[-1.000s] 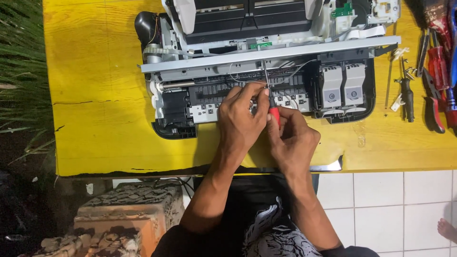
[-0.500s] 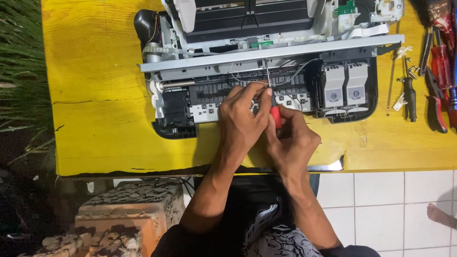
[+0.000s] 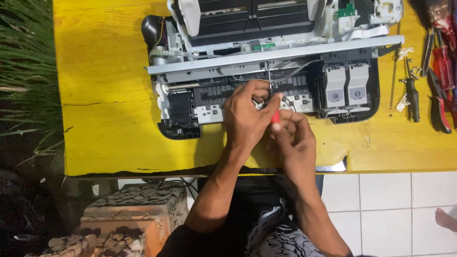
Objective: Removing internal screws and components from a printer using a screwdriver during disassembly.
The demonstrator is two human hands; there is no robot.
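two hands at the front of an opened printer

the opened printer [image 3: 266, 62] lies on the yellow desk [image 3: 104, 109], its covers off, filling the 12 o'clock part of the view. a long grey metal rail [image 3: 214, 64] runs across it from 9 to 3 o'clock, and two grey ink cartridges [image 3: 346, 85] sit side by side in a black bay at its 3 o'clock end.

the left hand [image 3: 245, 116] rests on the printer's front edge, near the middle, fingers curled and pinched together just below the rail; what the pinch has hold of i cannot tell. the right hand [image 3: 295, 140] sits touching it at its 4 o'clock side, grip closed around a red-handled screwdriver [image 3: 275, 116]. only a short red piece of the handle shows between the two hands, and a thin metal shaft rises from it toward 12 o'clock, up to the rail. the tip is too small to make out.

at the 3 o'clock edge of the desk lie loose hand tools [image 3: 438, 66], some with red handles, well apart from the hands. a white tiled floor [image 3: 390, 204] shows at 5 o'clock, and a bare foot [image 3: 446, 219] of another person enters at the edge there. a brick block [image 3: 128, 219] stands at 7 o'clock, and grass [image 3: 24, 71] lies at 9 o'clock.
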